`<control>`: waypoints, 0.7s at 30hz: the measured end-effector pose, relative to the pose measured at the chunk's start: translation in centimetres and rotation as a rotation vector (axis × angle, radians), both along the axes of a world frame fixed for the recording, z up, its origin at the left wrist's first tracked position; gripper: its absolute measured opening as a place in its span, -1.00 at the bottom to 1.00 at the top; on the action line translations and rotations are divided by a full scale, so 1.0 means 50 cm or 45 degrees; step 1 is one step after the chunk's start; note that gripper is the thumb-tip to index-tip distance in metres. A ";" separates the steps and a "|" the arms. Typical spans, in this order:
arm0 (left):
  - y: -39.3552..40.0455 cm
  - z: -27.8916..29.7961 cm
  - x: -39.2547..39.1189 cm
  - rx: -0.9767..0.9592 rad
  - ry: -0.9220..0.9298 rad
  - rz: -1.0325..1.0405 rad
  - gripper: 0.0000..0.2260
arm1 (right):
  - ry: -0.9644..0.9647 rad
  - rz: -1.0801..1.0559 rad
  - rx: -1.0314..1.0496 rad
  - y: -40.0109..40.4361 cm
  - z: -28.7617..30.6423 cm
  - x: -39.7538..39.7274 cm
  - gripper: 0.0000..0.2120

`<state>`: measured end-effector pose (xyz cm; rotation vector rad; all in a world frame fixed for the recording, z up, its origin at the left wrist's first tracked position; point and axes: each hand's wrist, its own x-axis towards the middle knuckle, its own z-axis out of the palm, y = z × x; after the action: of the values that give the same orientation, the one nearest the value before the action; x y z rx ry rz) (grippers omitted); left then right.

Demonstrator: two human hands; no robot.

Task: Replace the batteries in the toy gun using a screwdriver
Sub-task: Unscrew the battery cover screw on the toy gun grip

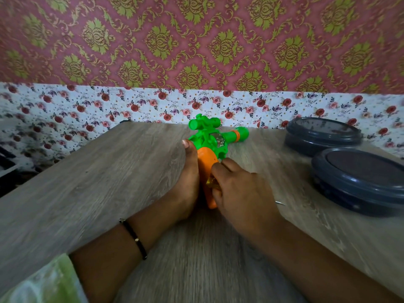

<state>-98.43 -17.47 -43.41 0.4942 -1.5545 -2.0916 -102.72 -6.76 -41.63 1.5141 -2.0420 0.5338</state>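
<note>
The toy gun (209,141) lies on the wooden table (109,182); it has a green body, a scope and an orange grip (206,159) pointing towards me. My left hand (188,184) holds the grip from its left side, with the thumb stretched up to the green body and the fingers hidden behind the gun. My right hand (238,189) covers the right side of the grip and grips a screwdriver (210,183). Its yellow translucent handle shows between the fingers. A thin metal tip sticks out to the right of the hand.
Two dark blue round lidded containers (323,134) (360,180) stand at the table's right side, close to my right hand. A flowered wall strip runs behind the table. A dark object sits off the table's left edge.
</note>
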 end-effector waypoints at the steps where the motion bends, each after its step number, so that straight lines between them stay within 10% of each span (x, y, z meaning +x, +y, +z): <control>1: 0.002 0.003 0.003 -0.010 -0.025 -0.019 -0.24 | 0.045 0.016 0.019 0.000 -0.002 -0.003 -0.72; 7: 0.006 0.014 0.007 0.017 -0.072 -0.025 -0.13 | 0.166 0.029 0.079 0.000 0.001 -0.016 -0.67; 13: -0.008 0.008 0.007 0.058 0.007 0.107 -0.13 | -0.229 0.091 0.036 0.012 0.017 -0.054 -0.84; 21: -0.013 0.015 0.014 -0.241 -0.137 0.212 -0.87 | -0.264 -0.186 0.416 0.025 -0.003 -0.133 -0.89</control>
<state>-97.71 -18.13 -42.65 0.6521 -1.6903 -1.7991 -109.37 -5.51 -41.76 1.5231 -2.4753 0.3213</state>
